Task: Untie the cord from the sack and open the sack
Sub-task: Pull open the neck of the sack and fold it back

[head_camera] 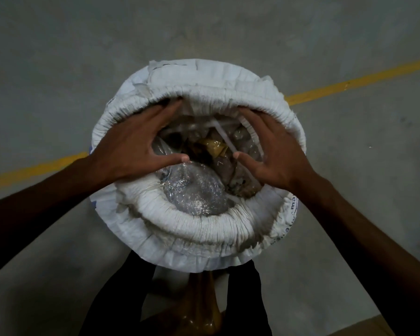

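Two hands work our white sack (194,226), which stands upright on the floor (58,69), mouth facing up. Our left hand (134,144) and right hand (274,154) spread open-fingered inside its rolled rim, gripping nothing.

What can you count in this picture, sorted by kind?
Sack: 1
Hands: 2, left hand, right hand
Yellow floor line: 1
Clear plastic bags inside: several, too jumbled to count
Total countable: 4
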Available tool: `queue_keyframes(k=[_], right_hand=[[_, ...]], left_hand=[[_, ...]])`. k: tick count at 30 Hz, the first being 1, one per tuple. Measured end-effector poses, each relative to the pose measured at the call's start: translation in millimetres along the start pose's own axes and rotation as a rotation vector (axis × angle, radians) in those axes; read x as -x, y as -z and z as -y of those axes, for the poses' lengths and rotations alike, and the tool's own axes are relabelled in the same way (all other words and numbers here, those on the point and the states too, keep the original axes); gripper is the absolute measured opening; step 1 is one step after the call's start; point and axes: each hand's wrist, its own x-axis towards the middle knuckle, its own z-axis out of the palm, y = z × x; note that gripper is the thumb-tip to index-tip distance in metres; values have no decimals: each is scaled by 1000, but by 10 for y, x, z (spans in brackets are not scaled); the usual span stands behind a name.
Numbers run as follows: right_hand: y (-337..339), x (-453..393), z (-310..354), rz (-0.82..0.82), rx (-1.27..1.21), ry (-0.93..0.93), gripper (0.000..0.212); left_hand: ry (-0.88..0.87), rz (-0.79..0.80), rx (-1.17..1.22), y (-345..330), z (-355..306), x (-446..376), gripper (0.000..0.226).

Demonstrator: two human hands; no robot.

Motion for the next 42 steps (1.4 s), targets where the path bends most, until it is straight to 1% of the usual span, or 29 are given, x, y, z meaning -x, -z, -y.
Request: queue_keyframes(k=[8, 12, 17, 23, 27, 31, 35, 37, 40, 42], right_hand=[[142, -217, -62, 20, 140, 68, 98], [176, -258, -54, 12, 143, 86, 97], [143, -294, -58, -17, 140, 100, 95], [98, -363, -25, -10, 134, 91, 95], [80, -432, -32, -2, 125, 78, 96], [60, -437, 17, 12, 123, 103, 96], [96, -386, 59, 41, 148, 163, 101], [134, -337, 85, 35, 212, 191, 103], [213, -265, 161, -7, 375, 225, 103], [253, -255, 201, -22, 421, 231, 103]], left_hand=[[59, -86, -85, 161, 63, -101, 119], [72, -133, -92, 175, 19, -103, 117], [65, -141, -107, 109, 35, -133, 115], [78, -140, -142, 38, 52, -221, 114], [46, -99, -220, 20, 111, -268, 111], [-26, -47, -224, 19, 100, -216, 108], [-125, -61, -227, 64, 51, -95, 109], [-165, -71, -217, 87, 23, -24, 111], [-170, -48, -250, 90, -8, 57, 113], [-185, -60, -265, 116, -33, 69, 111]])
